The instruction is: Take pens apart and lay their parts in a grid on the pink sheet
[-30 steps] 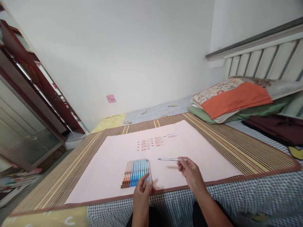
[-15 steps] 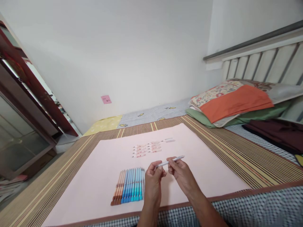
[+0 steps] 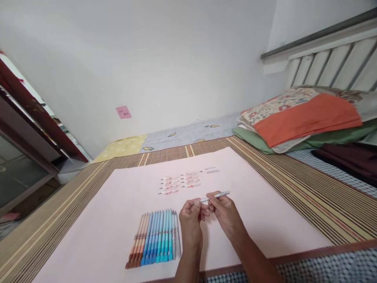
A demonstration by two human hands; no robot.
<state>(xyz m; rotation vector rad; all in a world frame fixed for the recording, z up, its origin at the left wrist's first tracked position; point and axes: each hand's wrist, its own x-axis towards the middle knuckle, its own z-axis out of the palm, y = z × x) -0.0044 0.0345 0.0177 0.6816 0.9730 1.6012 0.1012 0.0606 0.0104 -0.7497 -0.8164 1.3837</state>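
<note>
Both hands hold one slim whitish pen (image 3: 221,194) level above the pink sheet (image 3: 97,220). My left hand (image 3: 193,218) pinches its left end, and my right hand (image 3: 225,212) grips it nearer the right end, which sticks out past the fingers. Left of my left hand lies a tight row of pens (image 3: 153,236) in brown, blue, turquoise and grey. Beyond the hands, several thin clear pens with dark tips and reddish marks (image 3: 169,192) lie in two short columns. Another thin pen (image 3: 209,170) rests to their right.
The sheet lies on a striped mat (image 3: 294,188) over a bed. Folded pillows with an orange cover (image 3: 309,118) and dark folded cloth (image 3: 347,161) are at the right, below a radiator (image 3: 338,63). A white wall with a pink note (image 3: 123,112) stands behind.
The view has shifted, so the pen row sits lower and farther left in it. Both hands keep their hold on the pen, which is nearly in the same place.
</note>
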